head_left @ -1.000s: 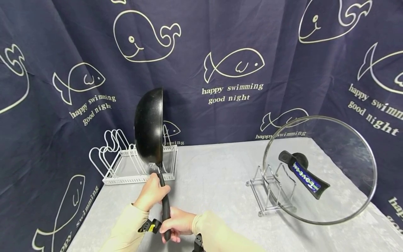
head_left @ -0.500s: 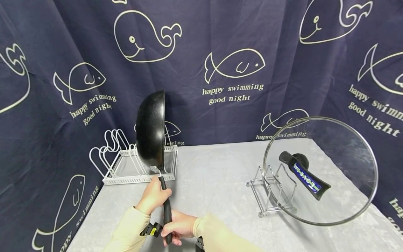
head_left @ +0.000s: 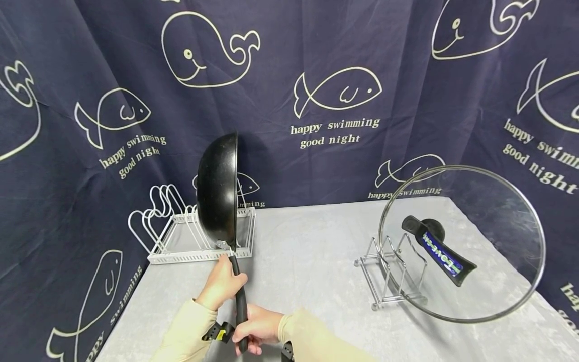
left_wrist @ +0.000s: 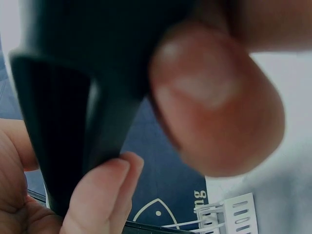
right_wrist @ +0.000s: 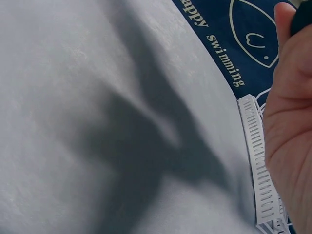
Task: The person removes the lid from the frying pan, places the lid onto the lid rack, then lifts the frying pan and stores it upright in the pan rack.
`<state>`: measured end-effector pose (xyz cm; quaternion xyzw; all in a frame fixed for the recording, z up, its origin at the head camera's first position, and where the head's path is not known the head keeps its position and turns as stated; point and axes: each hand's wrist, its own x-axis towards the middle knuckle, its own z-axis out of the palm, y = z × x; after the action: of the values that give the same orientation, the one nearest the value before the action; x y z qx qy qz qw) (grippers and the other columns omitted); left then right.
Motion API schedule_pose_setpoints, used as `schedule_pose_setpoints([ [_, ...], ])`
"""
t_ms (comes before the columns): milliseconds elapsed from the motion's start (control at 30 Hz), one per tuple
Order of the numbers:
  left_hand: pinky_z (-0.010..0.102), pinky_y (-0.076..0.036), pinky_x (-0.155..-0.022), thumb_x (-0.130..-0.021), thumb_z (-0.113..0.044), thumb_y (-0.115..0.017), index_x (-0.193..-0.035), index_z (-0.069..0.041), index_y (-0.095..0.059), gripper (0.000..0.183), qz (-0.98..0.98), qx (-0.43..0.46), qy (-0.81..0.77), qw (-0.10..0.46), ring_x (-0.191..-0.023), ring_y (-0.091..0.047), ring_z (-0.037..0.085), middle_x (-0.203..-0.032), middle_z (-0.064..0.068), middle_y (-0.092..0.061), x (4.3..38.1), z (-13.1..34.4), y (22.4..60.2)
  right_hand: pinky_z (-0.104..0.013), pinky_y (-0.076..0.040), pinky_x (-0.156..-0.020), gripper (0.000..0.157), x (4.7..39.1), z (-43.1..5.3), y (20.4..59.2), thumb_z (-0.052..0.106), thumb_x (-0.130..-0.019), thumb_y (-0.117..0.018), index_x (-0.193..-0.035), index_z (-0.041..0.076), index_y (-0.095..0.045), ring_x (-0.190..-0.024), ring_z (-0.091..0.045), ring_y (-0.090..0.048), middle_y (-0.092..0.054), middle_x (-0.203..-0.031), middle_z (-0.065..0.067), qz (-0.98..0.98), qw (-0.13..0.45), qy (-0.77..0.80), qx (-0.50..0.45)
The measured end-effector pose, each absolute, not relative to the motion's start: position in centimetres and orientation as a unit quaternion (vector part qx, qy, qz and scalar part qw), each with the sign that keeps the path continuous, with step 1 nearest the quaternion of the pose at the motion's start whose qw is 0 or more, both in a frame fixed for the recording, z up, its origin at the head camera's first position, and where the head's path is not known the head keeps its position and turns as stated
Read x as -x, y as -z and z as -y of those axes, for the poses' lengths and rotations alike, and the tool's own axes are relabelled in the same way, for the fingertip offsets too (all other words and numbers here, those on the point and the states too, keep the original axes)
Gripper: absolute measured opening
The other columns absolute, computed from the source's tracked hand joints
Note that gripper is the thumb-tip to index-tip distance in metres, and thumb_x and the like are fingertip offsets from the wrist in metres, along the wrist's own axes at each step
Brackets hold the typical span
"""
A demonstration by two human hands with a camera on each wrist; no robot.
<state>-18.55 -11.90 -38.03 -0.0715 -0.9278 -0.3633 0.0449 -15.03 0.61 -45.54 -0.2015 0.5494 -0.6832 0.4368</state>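
A black wok [head_left: 217,188] stands on edge at the right part of the white rack [head_left: 199,256], its open side facing right. Its black handle [head_left: 242,306] points toward me. My left hand [head_left: 221,282] grips the handle close to the metal joint, and my right hand [head_left: 259,328] holds it near its end. The left wrist view shows the handle [left_wrist: 112,73] very close and blurred, with fingers and thumb around it. In the right wrist view part of the hand [right_wrist: 295,131] shows at the right edge. Whether the wok touches the rack's base cannot be told.
To the right, a large glass lid [head_left: 493,241] with a black handle [head_left: 443,254] leans upright in a small chrome wire rack [head_left: 384,301]. Both racks stand on a grey-white table [head_left: 307,241]. A dark blue curtain [head_left: 271,166] with whale and fish drawings hangs behind.
The wok has come down slightly and shifted a little to the right, with both hands still on its handle. The lid and the racks have stayed in place.
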Motion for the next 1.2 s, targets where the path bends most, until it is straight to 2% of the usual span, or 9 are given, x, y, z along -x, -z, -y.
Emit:
schedule_pose_setpoints([
  [267,0.034,-0.042,-0.050,-0.068,-0.005,-0.062,-0.084,0.003,-0.044,0.025,0.925,0.061,0.373,0.033,-0.050,-0.049,0.020,-0.060,0.007,-0.049,18.3,11.9,38.8,-0.013,-0.035,-0.034,0.043,14.7,-0.6,46.1,-0.002,-0.077,-0.047,-0.094,-0.040,-0.034,-0.033,0.001,-0.043,-0.058,-0.051,0.003,-0.542,0.444,0.685,0.201],
  [533,0.035,-0.043,-0.051,-0.069,-0.005,-0.062,-0.084,0.003,-0.043,0.026,0.925,0.058,0.373,0.033,-0.054,-0.051,0.023,-0.064,0.009,-0.051,18.1,11.8,39.3,-0.013,-0.035,-0.034,0.042,14.6,-0.7,46.8,-0.002,-0.076,-0.046,-0.093,-0.038,-0.033,-0.034,0.000,-0.043,-0.057,-0.051,0.005,-0.540,0.442,0.687,0.204],
  [700,0.033,-0.044,-0.046,-0.070,-0.003,-0.061,-0.084,0.002,-0.042,0.024,0.920,0.042,0.388,0.021,-0.048,-0.051,0.021,-0.063,0.009,-0.050,17.9,11.7,39.5,-0.013,-0.036,-0.035,0.042,14.6,-0.7,47.0,-0.001,-0.076,-0.047,-0.090,-0.038,-0.034,-0.033,0.000,-0.042,-0.055,-0.049,0.005,-0.540,0.445,0.687,0.195],
  [800,0.033,-0.044,-0.045,-0.070,-0.003,-0.060,-0.083,0.002,-0.042,0.023,0.918,0.039,0.394,0.015,-0.046,-0.050,0.021,-0.062,0.008,-0.049,17.8,11.7,39.5,-0.014,-0.036,-0.035,0.029,14.5,-0.7,47.2,-0.001,-0.076,-0.047,-0.075,-0.029,-0.041,-0.033,0.000,-0.042,-0.053,-0.047,0.006,-0.539,0.450,0.686,0.190],
  [867,0.033,-0.044,-0.047,-0.070,-0.003,-0.060,-0.083,0.002,-0.042,0.023,0.920,0.043,0.389,0.017,-0.050,-0.050,0.021,-0.063,0.008,-0.049,17.8,11.7,39.6,-0.014,-0.036,-0.035,0.018,14.5,-0.7,47.3,-0.001,-0.076,-0.047,-0.071,-0.019,-0.047,-0.033,0.000,-0.041,-0.052,-0.046,0.005,-0.537,0.452,0.687,0.189],
  [933,0.034,-0.044,-0.050,-0.070,-0.004,-0.060,-0.083,0.002,-0.042,0.023,0.923,0.048,0.382,0.022,-0.053,-0.051,0.022,-0.063,0.009,-0.049,17.8,11.6,39.7,-0.014,-0.035,-0.035,0.012,14.5,-0.8,47.3,-0.001,-0.075,-0.047,-0.069,-0.013,-0.049,-0.033,-0.001,-0.041,-0.051,-0.046,0.005,-0.538,0.448,0.688,0.193],
  [1200,0.037,-0.045,-0.055,-0.069,-0.006,-0.062,-0.084,0.004,-0.042,0.027,0.931,0.062,0.358,0.031,-0.059,-0.052,0.025,-0.065,0.010,-0.051,17.9,11.6,40.3,-0.014,-0.035,-0.034,0.010,14.4,-0.9,47.7,-0.001,-0.073,-0.047,-0.064,0.001,-0.050,-0.033,-0.001,-0.039,-0.045,-0.042,0.006,-0.543,0.445,0.684,0.197],
])
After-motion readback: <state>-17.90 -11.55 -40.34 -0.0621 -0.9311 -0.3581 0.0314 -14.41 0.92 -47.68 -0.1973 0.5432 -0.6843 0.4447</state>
